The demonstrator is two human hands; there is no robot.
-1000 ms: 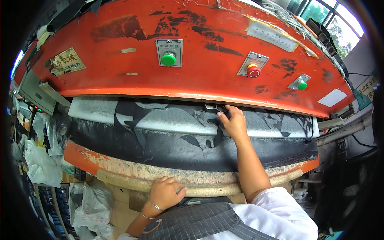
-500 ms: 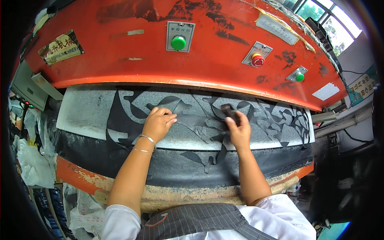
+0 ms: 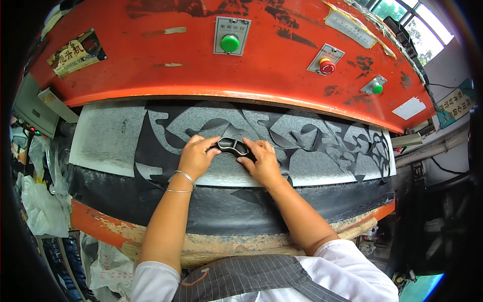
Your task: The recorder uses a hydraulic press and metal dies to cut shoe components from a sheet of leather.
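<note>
Between my two hands sits a small curved cutting die [image 3: 233, 140], a dark metal frame with a bright edge and a bar across its middle. My left hand [image 3: 197, 157] pinches its left end with thumb and fingers, a silver bangle on the wrist. At the die's other end, my right hand [image 3: 262, 162] grips with thumb and fingertips. Beneath lies a cut-up black leather-like sheet [image 3: 147, 143], full of curved holes and thin strips. It rests on a pale grey cutting board [image 3: 108, 136].
A red press [image 3: 166, 60] spans the back, with a green button [image 3: 230, 44], a red stop button [image 3: 326, 66] and a smaller green button [image 3: 377, 89]. Its lower edge overhangs the board. A worn wooden bar [image 3: 357, 229] runs along the front. Plastic bags [image 3: 44, 206] hang at left.
My right hand has moved left with the die, bringing it to my left hand, and both now hold it. Loose black strips around the middle have shifted.
</note>
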